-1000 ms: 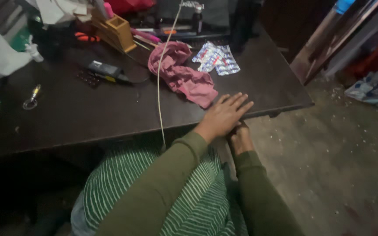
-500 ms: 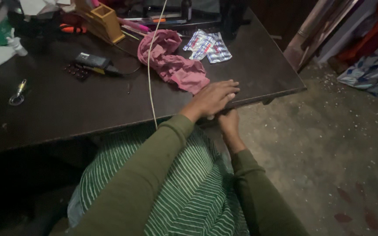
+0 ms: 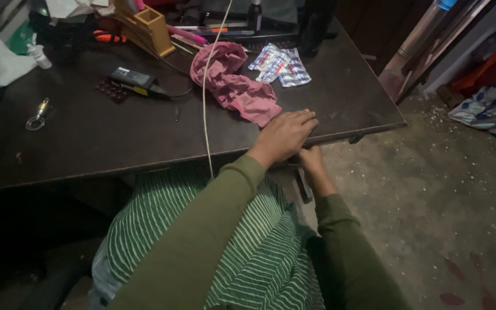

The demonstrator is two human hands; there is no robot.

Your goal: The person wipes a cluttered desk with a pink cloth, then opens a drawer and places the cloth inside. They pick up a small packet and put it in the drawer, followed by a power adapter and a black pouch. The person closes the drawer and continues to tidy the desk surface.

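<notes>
A: At the near edge of the dark wooden tabletop (image 3: 116, 143), what is the hand position?

B: Left hand (image 3: 282, 136) flat, fingers together, beside crumpled pink cloth (image 3: 233, 86). Right hand (image 3: 312, 162) below the edge; grip indeterminate. Keep steady downward pressure.

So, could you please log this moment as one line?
left hand: flat on table edge | right hand: under edge | pink cloth: beside left hand

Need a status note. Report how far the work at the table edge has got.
Done: nothing visibly finished. In hand: left hand lies flat on the dark table at its front edge; right hand reaches just beneath that edge. Left: pink cloth and blister packs lie untouched.
</notes>
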